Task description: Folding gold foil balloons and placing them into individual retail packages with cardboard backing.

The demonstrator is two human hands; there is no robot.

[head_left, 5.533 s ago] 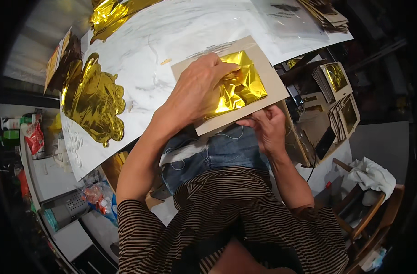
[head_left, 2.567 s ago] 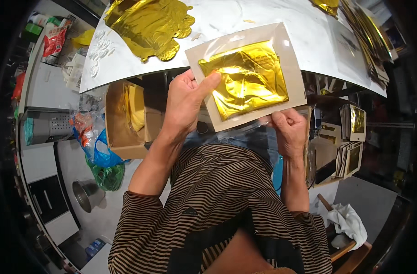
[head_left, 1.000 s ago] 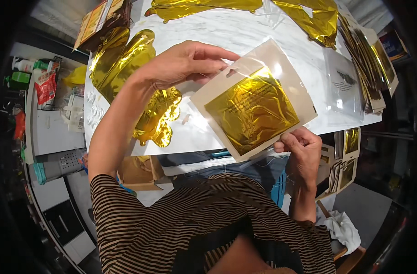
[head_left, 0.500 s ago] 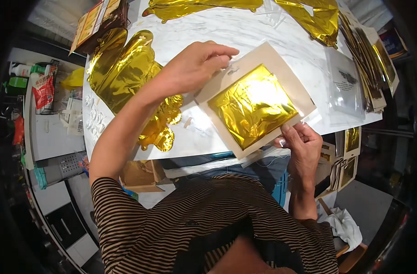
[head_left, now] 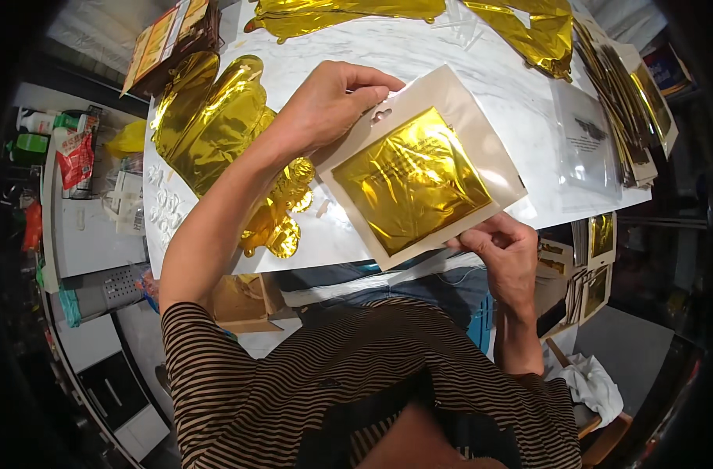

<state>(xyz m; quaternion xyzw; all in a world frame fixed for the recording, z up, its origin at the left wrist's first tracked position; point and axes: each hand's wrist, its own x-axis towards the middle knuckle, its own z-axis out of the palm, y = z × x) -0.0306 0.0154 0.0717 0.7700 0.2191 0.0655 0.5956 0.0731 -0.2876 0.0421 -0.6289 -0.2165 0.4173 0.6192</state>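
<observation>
Over the table I hold a flat beige packet (head_left: 356, 207), tilted, with a folded sheet of gold foil (head_left: 415, 180) lying on its face. A glossy clear film seems to cover it, with dark print over the foil and a hang hole near the upper left edge. My left hand (head_left: 329, 102) pinches that upper edge between thumb and fingers. At the lower right edge, my right hand (head_left: 505, 246) grips the packet, thumb in front and the other fingertips partly hidden. Left of the packet, beneath my left forearm, lies a gold foil balloon (head_left: 216, 129), laid flat.
More flat gold foil (head_left: 348, 14) lies along the far edge of the white marbled table (head_left: 325, 51). Clear plastic sleeves (head_left: 583, 148) and a stack of similar packets (head_left: 618, 109) sit at right. Small white pieces (head_left: 165, 207) lie at left, near an upright stack of cards (head_left: 169, 43).
The packet has shifted a little left and tilted. My left hand has closed on its upper edge, and my right hand has slid left along the lower edge. Print now shows over the foil.
</observation>
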